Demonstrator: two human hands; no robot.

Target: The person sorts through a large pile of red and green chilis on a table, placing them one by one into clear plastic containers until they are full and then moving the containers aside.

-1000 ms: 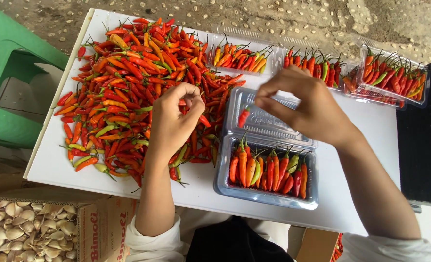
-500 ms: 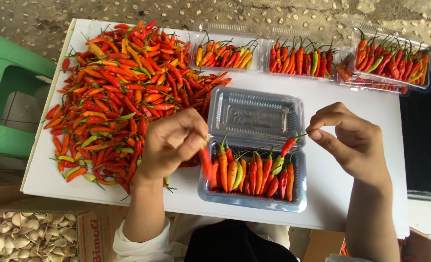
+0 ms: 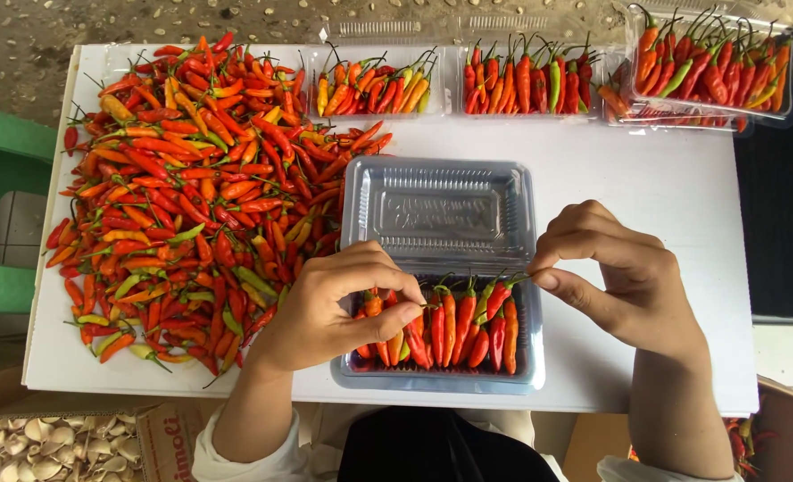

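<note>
On the white table [image 3: 646,205], beside a big heap of loose chilies [image 3: 191,196], sits an open clear tray [image 3: 441,268]. The left hand [image 3: 343,308] pinches chilies in it; the right hand [image 3: 624,277], grip closed, clamps a red chili's [image 3: 499,295] stem.

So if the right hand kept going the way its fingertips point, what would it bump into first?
The right hand points left, pinching the stem of a red chili. Going on, it would probably meet the row of chilies in the clear tray, then the left hand; depth is uncertain.
</note>
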